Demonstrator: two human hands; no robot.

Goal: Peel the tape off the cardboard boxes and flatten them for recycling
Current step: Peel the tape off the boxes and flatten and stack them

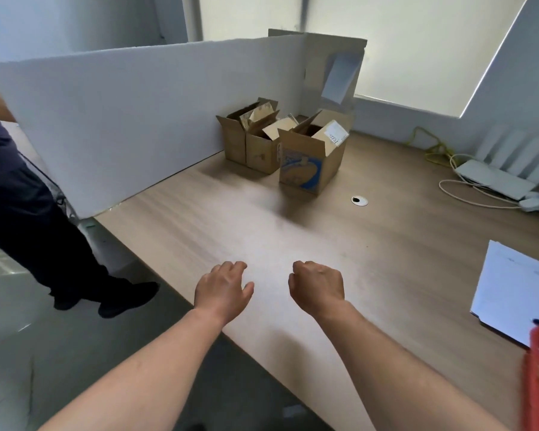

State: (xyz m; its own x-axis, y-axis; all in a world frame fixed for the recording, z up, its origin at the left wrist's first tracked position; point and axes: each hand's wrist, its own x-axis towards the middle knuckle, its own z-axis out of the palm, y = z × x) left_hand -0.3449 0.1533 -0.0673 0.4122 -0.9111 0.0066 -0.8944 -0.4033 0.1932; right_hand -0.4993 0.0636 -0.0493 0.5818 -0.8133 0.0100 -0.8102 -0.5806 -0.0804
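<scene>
Wooden surface (pixel 262 228) stretched ahead; three cardboard boxes (pixel 305 163) stood upright, flaps open, at twelve o'clock, well apart from the loosely curled left hand (pixel 223 289) and fisted right hand (pixel 316 287), both empty. Flattening apparently all remained.

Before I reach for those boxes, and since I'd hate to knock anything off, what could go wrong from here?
1. The blue-printed box and the two boxes behind it stand far beyond both the left hand and the right hand; dragging one by a raised flap could tip it.
2. The loose cables to the right might snag a sliding box.
3. A person stands close on the left; swung cardboard could hit them.
</scene>
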